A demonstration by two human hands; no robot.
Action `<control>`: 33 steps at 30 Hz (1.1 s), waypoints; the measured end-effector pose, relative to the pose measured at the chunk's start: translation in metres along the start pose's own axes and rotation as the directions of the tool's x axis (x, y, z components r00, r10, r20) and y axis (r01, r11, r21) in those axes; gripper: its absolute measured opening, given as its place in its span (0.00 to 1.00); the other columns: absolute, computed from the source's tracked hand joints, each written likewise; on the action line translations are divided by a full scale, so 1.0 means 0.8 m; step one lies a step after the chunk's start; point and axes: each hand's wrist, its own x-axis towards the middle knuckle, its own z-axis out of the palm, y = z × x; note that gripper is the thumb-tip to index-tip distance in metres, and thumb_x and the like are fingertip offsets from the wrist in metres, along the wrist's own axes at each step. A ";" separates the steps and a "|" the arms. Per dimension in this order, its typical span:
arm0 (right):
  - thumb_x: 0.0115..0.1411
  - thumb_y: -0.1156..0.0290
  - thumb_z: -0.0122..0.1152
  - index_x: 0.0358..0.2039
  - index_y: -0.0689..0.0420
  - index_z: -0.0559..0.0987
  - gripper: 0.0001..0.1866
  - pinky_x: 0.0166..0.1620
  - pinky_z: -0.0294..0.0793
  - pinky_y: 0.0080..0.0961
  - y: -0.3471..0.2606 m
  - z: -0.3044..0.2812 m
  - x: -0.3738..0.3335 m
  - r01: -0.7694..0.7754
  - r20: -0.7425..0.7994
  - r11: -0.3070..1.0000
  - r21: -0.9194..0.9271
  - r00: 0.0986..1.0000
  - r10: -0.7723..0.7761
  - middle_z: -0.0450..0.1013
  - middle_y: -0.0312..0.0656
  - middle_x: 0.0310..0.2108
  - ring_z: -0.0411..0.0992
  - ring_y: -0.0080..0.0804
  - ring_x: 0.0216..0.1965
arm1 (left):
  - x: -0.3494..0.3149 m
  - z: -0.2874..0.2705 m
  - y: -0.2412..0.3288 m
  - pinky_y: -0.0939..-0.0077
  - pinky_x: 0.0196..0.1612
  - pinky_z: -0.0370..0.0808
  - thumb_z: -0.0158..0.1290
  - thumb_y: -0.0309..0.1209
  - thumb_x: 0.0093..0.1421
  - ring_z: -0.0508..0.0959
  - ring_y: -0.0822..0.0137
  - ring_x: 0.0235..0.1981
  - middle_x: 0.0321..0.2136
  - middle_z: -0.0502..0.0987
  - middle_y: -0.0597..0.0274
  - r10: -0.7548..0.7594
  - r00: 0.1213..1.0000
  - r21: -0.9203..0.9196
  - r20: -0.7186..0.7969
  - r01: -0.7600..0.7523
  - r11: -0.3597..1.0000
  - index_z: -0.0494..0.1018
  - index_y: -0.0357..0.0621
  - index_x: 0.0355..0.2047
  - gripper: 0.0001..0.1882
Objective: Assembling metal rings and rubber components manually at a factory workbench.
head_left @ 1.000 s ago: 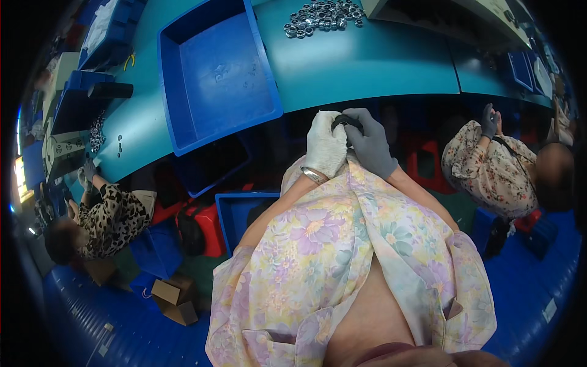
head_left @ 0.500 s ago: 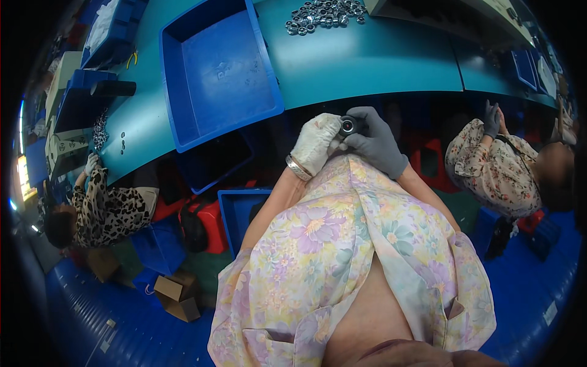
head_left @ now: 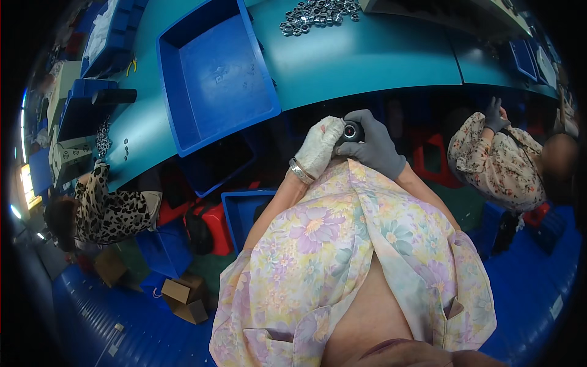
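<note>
A small black round part (head_left: 351, 131) with a silvery ring and a dark, lens-like centre is held before my chest, just off the near edge of the table. My right hand (head_left: 380, 150), in a grey glove, grips it between the thumb below and the fingers above. Against its left side lie the curled fingers of my left hand (head_left: 317, 148), which wears a white glove and is closed on the part. The left fingertips are partly hidden.
A large blue tray (head_left: 266, 92) lies on the teal table (head_left: 379, 61), ahead and left. Several shiny metal rings (head_left: 318, 15) are heaped at the back. People sit at left (head_left: 116, 199) and right (head_left: 498, 162). A blue crate (head_left: 235, 196) and red stool (head_left: 217, 223) stand below the table.
The round part has shifted slightly right and down and now turns its face further toward me. My left fingers have slid a little around its left side.
</note>
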 end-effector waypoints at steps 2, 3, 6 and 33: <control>0.44 0.64 0.75 0.46 0.58 0.70 0.31 0.43 0.73 0.31 -0.002 0.000 0.002 0.019 0.025 0.999 0.028 0.999 -0.020 0.72 0.46 0.38 0.74 0.40 0.39 | -0.002 -0.001 0.003 0.82 0.35 0.66 0.50 0.46 0.67 0.65 0.81 0.31 0.29 0.69 0.75 0.005 1.000 0.054 0.000 -0.005 0.999 0.72 0.45 0.33 0.17; 0.44 0.64 0.75 0.46 0.58 0.70 0.31 0.43 0.73 0.31 -0.002 0.001 0.002 0.019 0.024 0.999 0.031 1.000 -0.020 0.72 0.46 0.38 0.74 0.40 0.39 | -0.003 -0.002 0.006 0.82 0.35 0.66 0.50 0.46 0.67 0.65 0.81 0.31 0.29 0.69 0.75 0.011 1.000 0.107 0.002 -0.011 0.994 0.72 0.45 0.33 0.17; 0.44 0.64 0.75 0.45 0.58 0.71 0.30 0.44 0.73 0.31 -0.001 0.003 0.005 0.012 0.010 0.998 0.064 1.000 -0.012 0.72 0.46 0.38 0.73 0.40 0.39 | -0.002 -0.005 0.010 0.82 0.35 0.67 0.50 0.46 0.67 0.66 0.81 0.31 0.29 0.69 0.75 0.001 1.000 0.131 0.005 -0.002 0.991 0.72 0.45 0.33 0.17; 0.71 0.45 0.32 0.48 0.66 0.72 0.33 0.37 0.78 0.35 0.056 -0.031 0.043 -0.364 0.433 -0.341 0.866 0.889 0.150 0.75 0.43 0.30 0.73 0.30 0.25 | 0.063 -0.013 0.020 0.78 0.29 0.74 0.46 0.44 0.69 0.69 0.77 0.19 0.22 0.71 0.66 -0.183 0.962 -0.137 -0.200 0.158 0.978 0.71 0.42 0.32 0.18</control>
